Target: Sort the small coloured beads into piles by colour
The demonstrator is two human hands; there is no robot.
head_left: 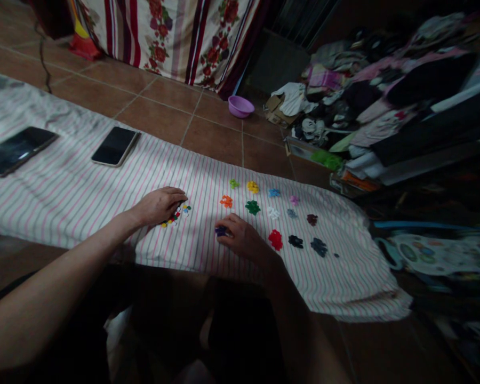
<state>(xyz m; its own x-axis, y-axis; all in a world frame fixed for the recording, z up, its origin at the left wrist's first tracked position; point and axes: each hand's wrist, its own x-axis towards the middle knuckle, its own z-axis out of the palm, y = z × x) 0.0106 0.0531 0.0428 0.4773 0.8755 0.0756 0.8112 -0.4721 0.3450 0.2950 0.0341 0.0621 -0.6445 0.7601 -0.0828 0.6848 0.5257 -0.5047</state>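
Note:
My left hand (162, 205) lies palm down on the striped cloth, fingers stretched over the edge of a small pile of mixed-colour pieces (176, 215). Its fingertips partly cover that pile. My right hand (240, 236) curls its thumb and fingers round a cluster of dark purple pieces (223, 231), which shows between them. Sorted by colour nearby are orange pieces (226, 201), dark green pieces (253, 207), red pieces (276, 240), white pieces (273, 213), yellow pieces (253, 186) and black pieces (295, 241). The pieces are too small to name.
More clusters include light green (234, 183), blue (274, 192), pink (294, 200), brown (312, 220) and dark grey pieces (319, 247). A phone (115, 146) and a tablet-like device (20, 150) lie left. A purple basin (240, 107) stands on the floor; heaped clothes (368, 101) are right.

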